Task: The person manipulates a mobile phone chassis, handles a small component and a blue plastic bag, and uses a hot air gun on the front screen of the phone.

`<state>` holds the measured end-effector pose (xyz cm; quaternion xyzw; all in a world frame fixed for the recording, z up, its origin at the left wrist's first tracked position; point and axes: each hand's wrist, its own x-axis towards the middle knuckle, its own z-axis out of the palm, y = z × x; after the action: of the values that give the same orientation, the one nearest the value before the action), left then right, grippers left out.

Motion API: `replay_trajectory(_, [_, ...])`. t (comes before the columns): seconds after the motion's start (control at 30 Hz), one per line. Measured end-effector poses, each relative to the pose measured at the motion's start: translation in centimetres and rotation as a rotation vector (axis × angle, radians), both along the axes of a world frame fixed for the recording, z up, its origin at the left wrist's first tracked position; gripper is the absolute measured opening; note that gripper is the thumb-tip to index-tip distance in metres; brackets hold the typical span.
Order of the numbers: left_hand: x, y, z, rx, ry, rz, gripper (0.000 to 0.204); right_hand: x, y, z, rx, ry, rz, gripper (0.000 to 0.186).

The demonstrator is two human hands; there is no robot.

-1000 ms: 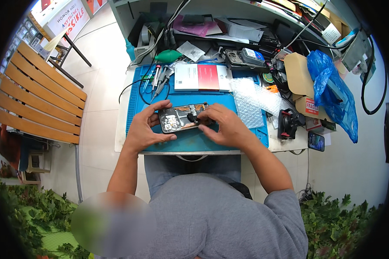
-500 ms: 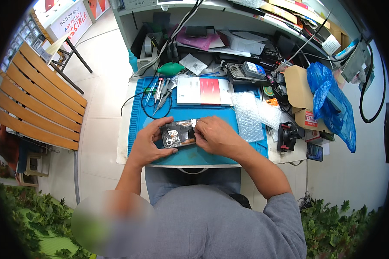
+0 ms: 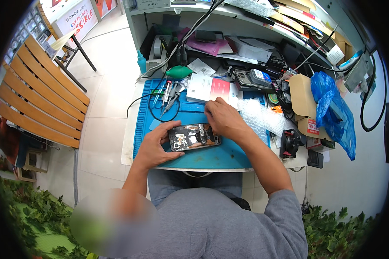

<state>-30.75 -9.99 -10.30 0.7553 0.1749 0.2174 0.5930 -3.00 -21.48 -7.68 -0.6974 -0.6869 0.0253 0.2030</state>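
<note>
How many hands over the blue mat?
2. Left hand: gripping the left end of the opened phone. Right hand: by the phone's far right corner; whether it pinches anything is unclear. No others visible there.

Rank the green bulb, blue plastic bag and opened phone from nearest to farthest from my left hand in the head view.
1. Opened phone, held in your left hand.
2. Green bulb, farther back, slightly right.
3. Blue plastic bag, far right.

Left hand (image 3: 157, 146): thumb and fingers curve toward each other in a C-shaped grip; the left forearm (image 3: 136, 180) rises from below. Right hand (image 3: 225, 118): back uppermost, fingers bent, tips partly hidden; the right forearm (image 3: 266, 162) slants inward.
</note>
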Motion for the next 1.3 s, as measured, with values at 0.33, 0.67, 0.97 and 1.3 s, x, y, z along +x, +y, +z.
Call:
replay_trajectory(0.33, [0.0, 0.0, -0.1, 0.013, 0.005, -0.007, 0.092, 4.0, 0.8, 0.0, 0.146, -0.059, -0.052, 0.011])
replay_trajectory(0.67, [0.0, 0.0, 0.0, 0.029, 0.007, 0.000, 0.089, 4.6, -0.1, 0.4, 0.010, -0.092, -0.061, 0.014])
replay_trajectory(0.97, [0.4, 0.1, 0.2, 0.006, 0.026, -0.021, 0.092, 6.2, -1.6, 2.0, 0.070, 0.019, -0.112, 0.014])
replay_trajectory(1.3, [0.5, 0.6, 0.2, -0.139, 0.048, -0.028, 0.096, -3.2, -8.0, 0.8, 0.165, 0.019, 0.186, 0.046])
